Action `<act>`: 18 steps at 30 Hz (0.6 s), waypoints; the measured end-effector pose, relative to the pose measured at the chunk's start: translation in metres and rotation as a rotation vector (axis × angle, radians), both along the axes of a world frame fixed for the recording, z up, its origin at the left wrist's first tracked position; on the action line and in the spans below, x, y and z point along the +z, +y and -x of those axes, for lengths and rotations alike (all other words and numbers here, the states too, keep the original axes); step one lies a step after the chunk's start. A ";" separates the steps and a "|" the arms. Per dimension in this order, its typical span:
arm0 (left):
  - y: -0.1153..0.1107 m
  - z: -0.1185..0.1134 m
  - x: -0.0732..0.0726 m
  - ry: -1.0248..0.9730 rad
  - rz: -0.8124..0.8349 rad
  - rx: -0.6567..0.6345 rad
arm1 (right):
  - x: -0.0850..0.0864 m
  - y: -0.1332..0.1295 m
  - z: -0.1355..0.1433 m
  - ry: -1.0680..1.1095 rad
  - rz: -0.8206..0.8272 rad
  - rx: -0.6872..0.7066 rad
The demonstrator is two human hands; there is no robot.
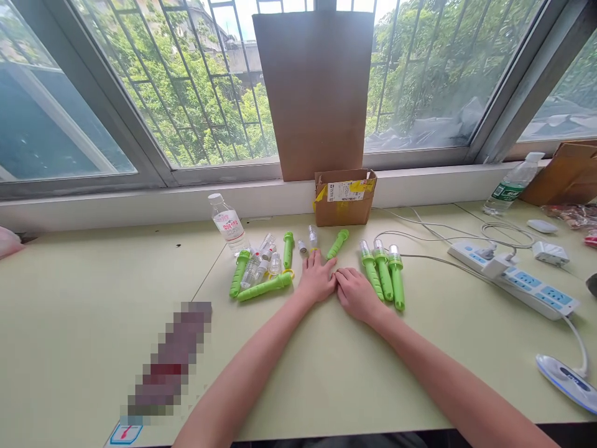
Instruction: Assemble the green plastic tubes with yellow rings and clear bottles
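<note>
My left hand point(317, 280) lies on the table with its fingers spread, their tips close to a clear plastic piece point(313, 236) and a small light bulb-like part point(302, 246). Just beyond its thumb is a loose green handle point(337, 244). My right hand point(357, 294) rests palm down, fingertips touching my left thumb, and holds nothing that I can see. Right beside it lie three green sticks with clear tops point(383, 274). Left of my hands, several clear plastic pieces point(252, 270) sit among green handles point(265, 287) and a yellow ring point(288, 273).
A water bottle point(228, 224) stands behind the left pile. An open cardboard box point(345, 208) is against the sill. To the right are a power strip point(513, 280), cables, another bottle point(510, 186) and a white device point(566, 381). A pixelated patch point(170, 361) covers something at left.
</note>
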State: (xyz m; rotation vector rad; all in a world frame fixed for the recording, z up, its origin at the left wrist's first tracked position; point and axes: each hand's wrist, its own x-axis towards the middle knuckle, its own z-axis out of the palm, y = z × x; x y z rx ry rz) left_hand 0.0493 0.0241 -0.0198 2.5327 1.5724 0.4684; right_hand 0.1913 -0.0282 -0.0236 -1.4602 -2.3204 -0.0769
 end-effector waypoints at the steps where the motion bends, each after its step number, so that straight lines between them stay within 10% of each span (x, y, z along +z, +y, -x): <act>1: 0.000 0.000 -0.001 0.005 0.001 -0.004 | -0.001 0.000 0.000 0.004 -0.003 0.000; 18: -0.004 -0.001 -0.004 -0.056 -0.049 0.064 | -0.001 0.000 0.000 0.023 -0.012 0.007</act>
